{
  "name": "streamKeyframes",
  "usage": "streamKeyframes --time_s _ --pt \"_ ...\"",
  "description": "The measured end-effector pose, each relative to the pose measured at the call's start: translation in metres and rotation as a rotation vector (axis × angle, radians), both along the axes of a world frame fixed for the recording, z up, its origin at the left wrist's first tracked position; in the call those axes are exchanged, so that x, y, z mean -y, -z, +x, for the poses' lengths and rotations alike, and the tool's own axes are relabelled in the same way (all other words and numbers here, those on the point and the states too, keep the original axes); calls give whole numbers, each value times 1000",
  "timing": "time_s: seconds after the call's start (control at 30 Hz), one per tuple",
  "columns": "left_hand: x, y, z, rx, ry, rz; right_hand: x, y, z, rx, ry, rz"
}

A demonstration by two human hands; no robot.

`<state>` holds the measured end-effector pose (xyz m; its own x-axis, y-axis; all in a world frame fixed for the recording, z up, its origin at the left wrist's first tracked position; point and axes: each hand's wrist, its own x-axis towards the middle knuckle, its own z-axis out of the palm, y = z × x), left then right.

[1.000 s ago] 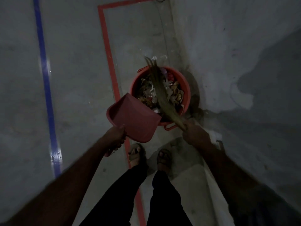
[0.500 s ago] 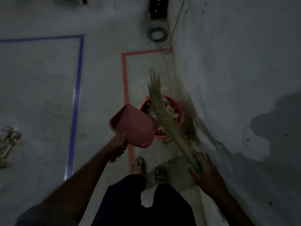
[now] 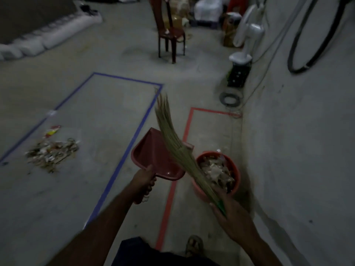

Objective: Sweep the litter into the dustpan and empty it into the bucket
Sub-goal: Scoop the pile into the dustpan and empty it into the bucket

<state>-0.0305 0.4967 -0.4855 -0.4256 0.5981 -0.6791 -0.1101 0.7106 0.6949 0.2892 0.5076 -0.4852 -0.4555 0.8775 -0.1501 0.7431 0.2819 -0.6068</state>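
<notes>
Head view shows, nearest, the right hand (image 3: 230,214) with its fingers curled round the green grip of the straw broom (image 3: 172,139); the bristles point up and away, probably to keep them off the floor while walking. The left hand (image 3: 143,186) wraps its fingers round the handle of the red dustpan (image 3: 151,156), which is held in the air with the mouth raised; it looks empty. Just beside, on the right, the red bucket (image 3: 235,173) stands inside the red tape outline (image 3: 187,121), near the wall, and is full of rubbish. Farther to the left, well apart, the litter (image 3: 51,153) lies in a heap inside the blue tape rectangle (image 3: 134,141), not yet swept. I judge this heap is the next goal.
</notes>
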Motion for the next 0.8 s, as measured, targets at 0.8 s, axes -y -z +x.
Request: streamKeyframes --time_s 0.8 --pt "307 -6 -355 75 -719 107 110 -20 -431 192 -609 328"
